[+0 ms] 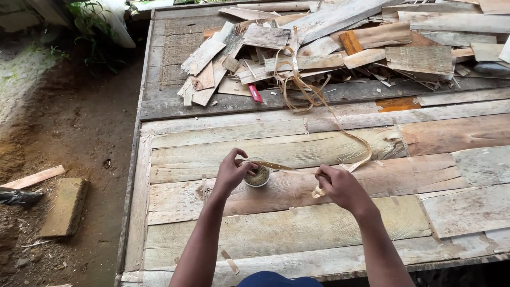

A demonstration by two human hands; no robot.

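Person is standing at a rough plank platform (329, 223), both bare arms reaching forward from the bottom of the frame. Left hand (231, 172) is curling over a small round cup (258, 176) of brownish granular stuff sitting on the boards, fingertips pinched together on one end of a long thin tan strip (297, 169) right at the cup's rim. Right hand (340, 186) is lying just to the right of the cup, fingers closed around the same strip, a short curl of it poking out below the fist. Between the two hands the strip is running taut and nearly level; past the right hand it is looping away up the platform in loose bends toward a tangle of similar strips (297, 87). Behind that, a heap of scrap wood pieces (340, 48) is lying across the far boards, a small red object (255, 93) at its near edge. Bare soil (69, 133) is showing to the left, with a flat block (65, 207) lying on it.
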